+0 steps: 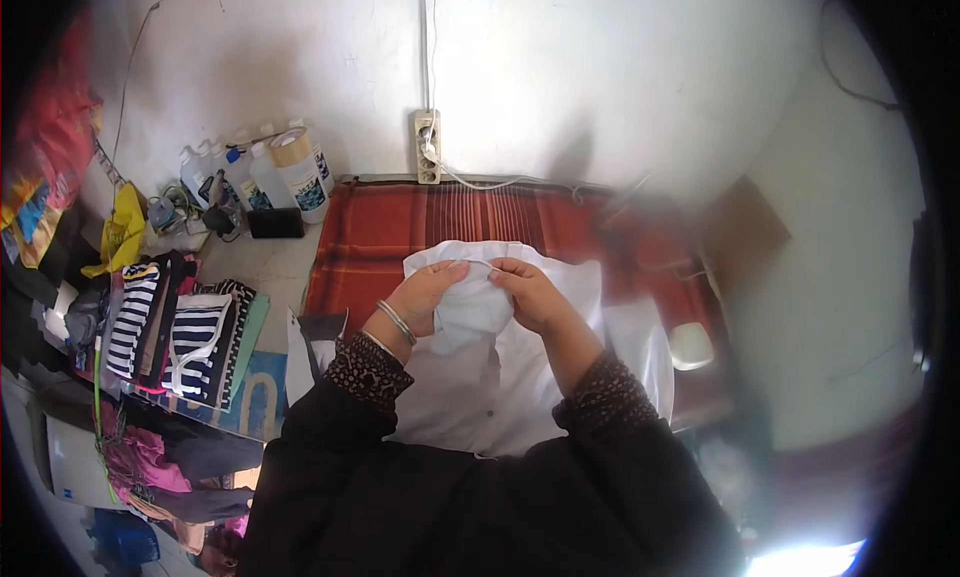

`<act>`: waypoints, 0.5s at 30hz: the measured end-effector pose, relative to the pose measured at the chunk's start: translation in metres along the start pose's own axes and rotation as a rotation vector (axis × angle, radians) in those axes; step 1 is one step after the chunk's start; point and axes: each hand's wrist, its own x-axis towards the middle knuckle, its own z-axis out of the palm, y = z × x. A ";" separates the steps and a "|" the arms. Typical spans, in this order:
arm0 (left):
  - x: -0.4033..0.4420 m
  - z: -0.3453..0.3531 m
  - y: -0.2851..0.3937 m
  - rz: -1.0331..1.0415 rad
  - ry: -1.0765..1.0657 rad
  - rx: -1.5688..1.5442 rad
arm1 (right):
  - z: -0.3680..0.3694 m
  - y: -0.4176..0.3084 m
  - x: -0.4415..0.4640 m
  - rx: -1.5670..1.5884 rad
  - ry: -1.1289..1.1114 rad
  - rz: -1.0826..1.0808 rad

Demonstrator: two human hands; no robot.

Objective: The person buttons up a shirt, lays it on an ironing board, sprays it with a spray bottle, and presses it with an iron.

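A white shirt [550, 377] lies spread over a red plaid cloth [370, 217], with a dark button showing low on its front. My left hand [425, 292], with bangles at the wrist, pinches a folded edge of the shirt near its top. Close beside it, my right hand [522, 292] grips the same edge between thumb and fingers. Between the two hands a bunched part of the white fabric is lifted and hangs down. The fingertips partly cover the edge they hold.
On the left are stacked folded clothes [205, 342], several plastic bottles [265, 177] and a black box-like object [276, 223]. A power strip [427, 147] with a white cable hangs on the wall. To the right sits a white rounded object [690, 347], its kind unclear.
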 end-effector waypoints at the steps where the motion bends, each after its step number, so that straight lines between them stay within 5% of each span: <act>1: -0.001 0.006 -0.001 0.026 -0.023 -0.046 | -0.001 0.002 0.000 -0.001 0.003 0.015; 3: 0.002 0.007 -0.002 0.047 -0.049 -0.093 | -0.004 0.004 0.002 -0.001 0.013 0.029; 5: 0.007 -0.003 -0.002 0.052 -0.094 -0.023 | -0.008 0.006 0.004 -0.313 0.159 -0.347; 9: 0.009 0.001 0.012 0.054 -0.006 0.126 | 0.002 -0.021 -0.004 -0.474 0.205 -0.363; 12: 0.018 0.001 0.032 0.215 -0.009 0.533 | -0.003 -0.036 0.009 -0.743 0.222 -0.426; 14: 0.018 0.008 0.059 0.256 0.057 1.236 | -0.006 -0.049 0.017 -0.756 0.164 -0.452; 15: 0.023 0.008 0.064 0.245 0.056 1.227 | -0.010 -0.054 0.024 -0.718 0.105 -0.436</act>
